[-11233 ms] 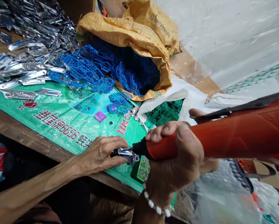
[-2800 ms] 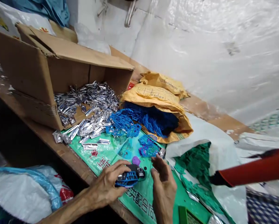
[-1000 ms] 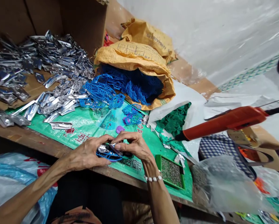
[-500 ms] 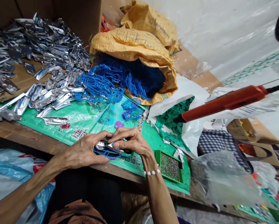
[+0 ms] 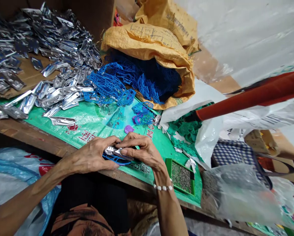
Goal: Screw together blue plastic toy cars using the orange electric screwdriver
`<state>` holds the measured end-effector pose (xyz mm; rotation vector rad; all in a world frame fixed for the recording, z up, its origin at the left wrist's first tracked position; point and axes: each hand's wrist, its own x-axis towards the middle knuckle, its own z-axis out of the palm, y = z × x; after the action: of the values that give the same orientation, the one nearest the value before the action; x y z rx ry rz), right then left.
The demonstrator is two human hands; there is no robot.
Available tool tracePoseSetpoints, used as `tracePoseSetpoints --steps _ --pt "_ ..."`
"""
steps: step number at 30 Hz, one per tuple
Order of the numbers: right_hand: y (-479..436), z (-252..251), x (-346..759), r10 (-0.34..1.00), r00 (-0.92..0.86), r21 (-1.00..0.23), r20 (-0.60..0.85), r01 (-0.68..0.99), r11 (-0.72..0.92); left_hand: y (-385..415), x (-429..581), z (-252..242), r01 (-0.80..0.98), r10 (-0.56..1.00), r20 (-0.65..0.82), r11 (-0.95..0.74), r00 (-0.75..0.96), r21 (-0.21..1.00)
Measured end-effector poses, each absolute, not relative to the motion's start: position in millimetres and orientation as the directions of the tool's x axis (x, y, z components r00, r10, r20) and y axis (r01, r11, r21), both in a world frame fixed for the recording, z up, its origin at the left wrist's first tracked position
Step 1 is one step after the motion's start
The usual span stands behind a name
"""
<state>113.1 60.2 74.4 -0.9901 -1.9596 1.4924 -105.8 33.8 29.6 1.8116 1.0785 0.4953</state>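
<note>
My left hand (image 5: pixel 91 155) is closed round one end of a blue plastic frame (image 5: pixel 117 159) near the table's front edge. On this frame lies a shiny silver metal piece (image 5: pixel 118 152), with a ribbed silver part at its left end. The thumb and fingers of my right hand (image 5: pixel 140 150) pinch the metal piece from the other side. My fingers hide parts of both pieces. Just beyond my hands, a small purple piece (image 5: pixel 129 128) rests on the green sheet (image 5: pixel 88 114).
Shiny metal pieces (image 5: pixel 63 49) are heaped at left. Blue frames (image 5: pixel 110 83) spill from a yellow woven sack (image 5: pixel 147 36). A red power screwdriver (image 5: pixel 247 98) hangs at right over green pieces (image 5: pixel 186 129) in a white bag. A green tray (image 5: pixel 168 164) holds small metal fasteners.
The view has shifted slightly, so the table's things sit a little farther right. The red screwdriver looks larger and closer. Both hands keep their hold on the blue frame and metal piece.
</note>
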Motion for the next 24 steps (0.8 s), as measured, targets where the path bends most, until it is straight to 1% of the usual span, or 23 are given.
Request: tracePoseSetpoints --steps 4,7,9,11,13,14,19,24 --pt "53.5 75.5 115.9 0.793 -0.608 -0.934 -0.038 0.305 0.188 32.9 -104.9 29.0 0.434 0.838 -0.104 -0.168 0.536 0.885" --pt "44.9 75.8 115.2 0.811 -0.584 -0.887 0.038 0.354 0.297 32.2 -103.9 27.6 0.421 0.847 -0.074 -0.185 0.527 0.888" --pt "36.5 74.3 113.4 0.808 -0.569 -0.791 0.149 0.422 0.443 31.7 -102.9 26.8 0.399 0.849 -0.050 -0.194 0.526 0.896" --pt "27.1 71.6 111.3 0.783 -0.557 -0.643 0.277 0.498 0.582 31.5 -102.0 26.4 0.363 0.846 -0.031 -0.195 0.532 0.911" --pt "18.7 69.2 109.5 0.756 -0.546 -0.527 0.362 0.549 0.649 31.7 -101.3 26.4 0.339 0.843 -0.026 -0.187 0.537 0.922" --pt "15.4 68.4 109.0 0.747 -0.542 -0.496 0.384 0.562 0.662 31.8 -101.0 26.5 0.334 0.843 -0.027 -0.183 0.537 0.924" --pt "10.2 67.2 110.0 0.707 -0.597 -0.423 0.379 0.568 0.706 32.4 -100.8 28.1 0.347 0.847 -0.046 -0.167 0.530 0.923" --pt "10.4 63.8 113.2 0.713 -0.590 -0.449 0.379 0.556 0.699 32.1 -100.4 33.2 0.378 0.840 -0.071 -0.166 0.538 0.911"
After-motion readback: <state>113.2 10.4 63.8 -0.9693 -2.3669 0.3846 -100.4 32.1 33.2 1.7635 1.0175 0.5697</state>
